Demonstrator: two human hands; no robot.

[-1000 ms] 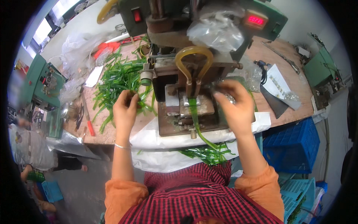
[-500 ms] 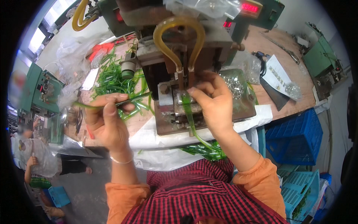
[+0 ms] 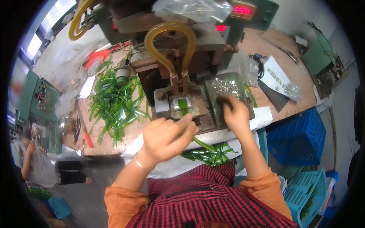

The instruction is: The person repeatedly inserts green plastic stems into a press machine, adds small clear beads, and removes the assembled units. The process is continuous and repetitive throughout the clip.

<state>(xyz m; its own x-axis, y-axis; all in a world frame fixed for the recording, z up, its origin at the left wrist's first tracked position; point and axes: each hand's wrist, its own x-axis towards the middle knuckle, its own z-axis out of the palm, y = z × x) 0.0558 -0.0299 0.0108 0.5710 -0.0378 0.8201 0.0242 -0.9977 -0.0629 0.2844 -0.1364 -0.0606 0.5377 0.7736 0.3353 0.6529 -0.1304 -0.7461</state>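
Note:
My left hand (image 3: 166, 137) is at the front of the green press machine (image 3: 178, 49), its fingers pinched on a green plastic strip (image 3: 184, 105). The strip lies in the metal fixture (image 3: 178, 108) under the yellow hose loop (image 3: 170, 36) and trails down past the table edge. Further right, my right hand (image 3: 234, 113) rests with curled fingers on a tray of small shiny metal pieces (image 3: 225, 86); its fingertips are hidden. A pile of loose green strips (image 3: 114, 104) lies left of the machine.
More green strips (image 3: 213, 155) hang over white sheeting at the table front. Red-handled tools (image 3: 88, 140) lie at the left edge. Blue crates (image 3: 300, 136) stand at the right, bags of parts (image 3: 291, 89) on the table's right. Another person (image 3: 30, 159) stands lower left.
My left hand has come from the strip pile to the fixture with a strip. My right hand has left the fixture and moved right onto the tray of metal pieces.

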